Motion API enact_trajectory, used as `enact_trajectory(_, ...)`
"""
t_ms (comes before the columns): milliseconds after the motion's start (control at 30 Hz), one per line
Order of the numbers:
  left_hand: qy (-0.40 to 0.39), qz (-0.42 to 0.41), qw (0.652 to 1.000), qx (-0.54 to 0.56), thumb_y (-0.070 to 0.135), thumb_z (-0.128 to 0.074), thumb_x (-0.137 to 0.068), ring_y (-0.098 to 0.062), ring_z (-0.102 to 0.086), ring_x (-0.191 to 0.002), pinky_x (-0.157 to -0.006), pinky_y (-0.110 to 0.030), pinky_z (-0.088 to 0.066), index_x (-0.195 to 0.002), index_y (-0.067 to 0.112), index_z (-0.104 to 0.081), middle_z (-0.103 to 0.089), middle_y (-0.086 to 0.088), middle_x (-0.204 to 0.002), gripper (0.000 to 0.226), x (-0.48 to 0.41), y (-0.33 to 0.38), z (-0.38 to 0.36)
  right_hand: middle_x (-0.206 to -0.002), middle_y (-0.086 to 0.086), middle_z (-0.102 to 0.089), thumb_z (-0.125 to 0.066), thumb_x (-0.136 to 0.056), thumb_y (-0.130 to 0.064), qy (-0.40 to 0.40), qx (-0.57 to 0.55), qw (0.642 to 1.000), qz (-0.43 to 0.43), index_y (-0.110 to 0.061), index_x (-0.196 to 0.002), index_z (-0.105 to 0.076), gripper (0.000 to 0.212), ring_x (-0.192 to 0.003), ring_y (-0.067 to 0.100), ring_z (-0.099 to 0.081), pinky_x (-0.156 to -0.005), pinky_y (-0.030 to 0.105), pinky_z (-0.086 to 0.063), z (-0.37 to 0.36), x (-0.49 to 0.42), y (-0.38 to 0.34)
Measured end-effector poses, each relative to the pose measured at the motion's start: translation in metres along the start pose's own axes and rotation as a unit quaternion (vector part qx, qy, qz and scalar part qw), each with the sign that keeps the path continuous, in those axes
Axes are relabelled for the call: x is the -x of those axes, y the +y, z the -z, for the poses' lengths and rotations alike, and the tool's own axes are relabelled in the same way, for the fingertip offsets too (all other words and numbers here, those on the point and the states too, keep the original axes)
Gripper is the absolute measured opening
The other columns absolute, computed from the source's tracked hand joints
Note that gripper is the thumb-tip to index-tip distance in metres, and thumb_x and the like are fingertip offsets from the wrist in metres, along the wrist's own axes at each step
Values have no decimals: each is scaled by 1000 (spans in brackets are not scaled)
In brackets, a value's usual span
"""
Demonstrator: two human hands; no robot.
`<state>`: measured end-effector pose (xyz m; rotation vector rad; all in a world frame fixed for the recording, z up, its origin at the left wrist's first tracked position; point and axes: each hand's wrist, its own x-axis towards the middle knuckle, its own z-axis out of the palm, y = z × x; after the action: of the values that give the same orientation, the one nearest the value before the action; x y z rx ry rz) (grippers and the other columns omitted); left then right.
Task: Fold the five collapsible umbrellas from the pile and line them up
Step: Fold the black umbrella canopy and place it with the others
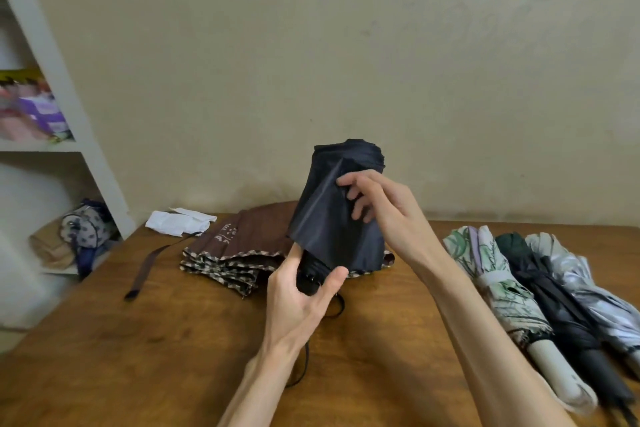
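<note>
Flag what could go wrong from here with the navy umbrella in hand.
The navy umbrella canopy is loose and the right hand pinches only one pleat, so folds may bunch. The left hand grips just the handle; the black cord dangling below it might snag. The brown umbrella lies close behind and could get dragged.

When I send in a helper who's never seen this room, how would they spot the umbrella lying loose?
Start at the wooden table against the wall. Near its far edge, behind the navy umbrella held upright, lies the brown umbrella. Unlike the three rolled umbrellas at the right, it is unrolled, with patterned trim and a strap trailing left.
</note>
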<state>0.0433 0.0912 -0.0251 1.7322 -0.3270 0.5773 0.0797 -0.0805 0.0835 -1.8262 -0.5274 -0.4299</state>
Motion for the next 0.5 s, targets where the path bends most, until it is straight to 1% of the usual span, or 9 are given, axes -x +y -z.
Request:
enact_trajectory(67, 28, 7, 1000, -1, 59, -70, -94, 0, -71, -108, -93, -22, -56, -128, 38, -66, -75, 21, -114, 39, 0, 0, -3, -92, -14, -62, -48, -111, -14, -10, 61, 997, 36, -24, -123, -72, 28, -75, 12, -61, -72, 23, -48, -2, -3, 1)
enact_trajectory(133, 37, 23, 999, 13, 59, -65, -98, -1, -70, -84, -79, -33, -59, -117, 38, -69, -74, 19, -95, 29, 0, -3, -5, -88, -10, -60, -56, -107, -9, -2, 93, 993, 70, -25, -126, -69, 27, -70, 13, -58, -70, 19, -47, -1, -4, 0)
enact_trajectory(167, 34, 32, 999, 26, 61, -63, -98, -2, -66, -72, -70, -35, -56, -108, 39, -67, -70, 19, -84, 24, -1, -5, -5, -85, -7, -59, -62, -105, -9, 14, 96, 992, 81, -25, -125, -67, 26, -69, 13, -57, -69, 18, -46, 0, -5, -1)
enact_trajectory(200, 32, 39, 998, 33, 61, -63, -98, -3, -61, -65, -67, -34, -52, -102, 41, -64, -65, 19, -78, 20, -1, -7, -4, -84, -4, -59, -67, -102, -11, 37, 96, 991, 85, -24, -124, -65, 25, -67, 12, -56, -68, 18, -46, 1, -7, -3)
enact_trajectory(267, 36, 44, 998, 38, 60, -63, -98, -5, -58, -64, -68, -33, -51, -99, 43, -62, -62, 19, -75, 16, -1, -8, -4, -86, 0, -59, -72, -100, -17, 78, 92, 989, 80, -23, -120, -62, 23, -68, 12, -55, -67, 18, -46, 6, -13, -5)
enact_trajectory(333, 38, 46, 997, 40, 61, -63, -97, -6, -59, -66, -68, -39, -54, -103, 38, -64, -62, 17, -77, 23, -1, -9, -4, -91, 3, -59, -74, -100, -22, 88, 97, 988, 80, -25, -110, -66, 13, -77, 15, -56, -72, 18, -44, 12, -19, -5)
enact_trajectory(400, 36, 48, 998, 36, 61, -63, -97, -6, -59, -68, -68, -47, -57, -107, 31, -65, -64, 16, -79, 31, -2, -10, -4, -104, 2, -59, -75, -99, -28, 71, 112, 988, 75, -30, -105, -69, 9, -97, 14, -57, -82, 13, -41, 18, -24, -5)
enact_trajectory(433, 33, 47, 998, 36, 60, -63, -98, -6, -59, -68, -67, -45, -56, -112, 28, -67, -64, 15, -80, 35, -2, -12, -4, -112, 1, -58, -76, -98, -31, 58, 121, 989, 69, -35, -107, -70, 11, -108, 13, -55, -86, 10, -39, 21, -25, -6)
enact_trajectory(500, 31, 41, 998, 37, 59, -63, -98, -6, -60, -67, -67, -34, -53, -121, 29, -69, -65, 16, -80, 39, -2, -12, -3, -121, 2, -55, -77, -97, -35, 39, 133, 989, 53, -41, -105, -70, 12, -123, 15, -48, -92, 5, -35, 25, -28, -10)
